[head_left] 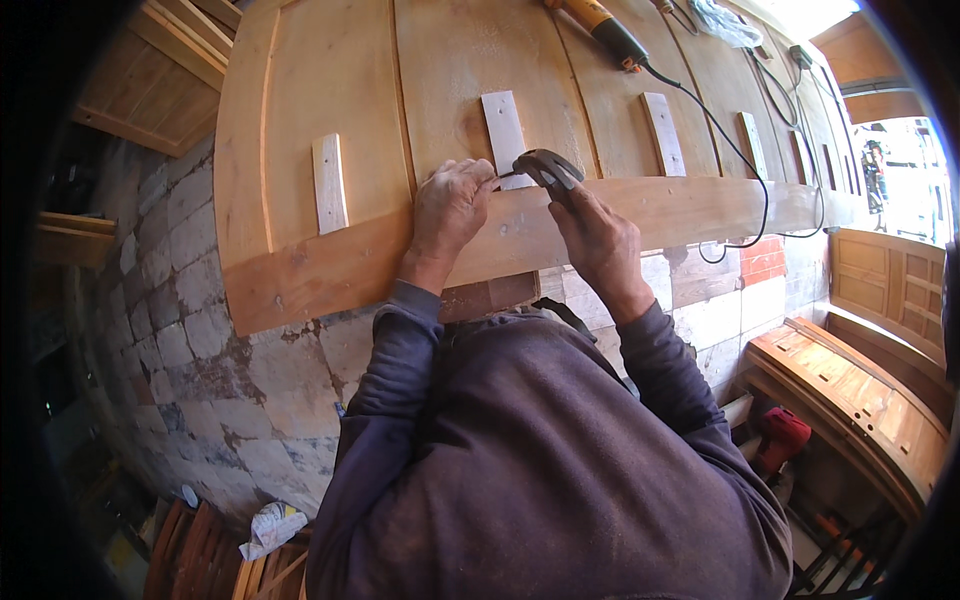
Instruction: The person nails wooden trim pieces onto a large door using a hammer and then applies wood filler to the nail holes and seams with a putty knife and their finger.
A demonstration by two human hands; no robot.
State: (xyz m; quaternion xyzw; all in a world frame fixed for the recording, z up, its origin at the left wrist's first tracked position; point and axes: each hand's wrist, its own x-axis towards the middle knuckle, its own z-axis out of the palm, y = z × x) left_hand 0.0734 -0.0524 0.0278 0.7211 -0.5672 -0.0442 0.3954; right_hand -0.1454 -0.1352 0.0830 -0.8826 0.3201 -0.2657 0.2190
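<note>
Right hand (600, 240) grips the hammer (547, 163) just below its head, beside the pale wooden strip (506, 125); probably top-heavy and rigid, it should swing best held by the handle; left hand (453, 207) pinches something thin (509, 175), too small to identify

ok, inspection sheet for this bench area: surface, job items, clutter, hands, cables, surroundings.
Surface: large wooden panel, pale wood strips spaced along it.
Job items: hammer; thin dark piece, maybe a nail, by a strip's near end.
Clutter: yellow-black power tool, clear plastic bag.
Hands: left hand pinches the thin piece; right hand grips the hammer.
Cables: black cable droops over the near edge.
Surroundings: tiled floor, stacked wood panels at right.
</note>
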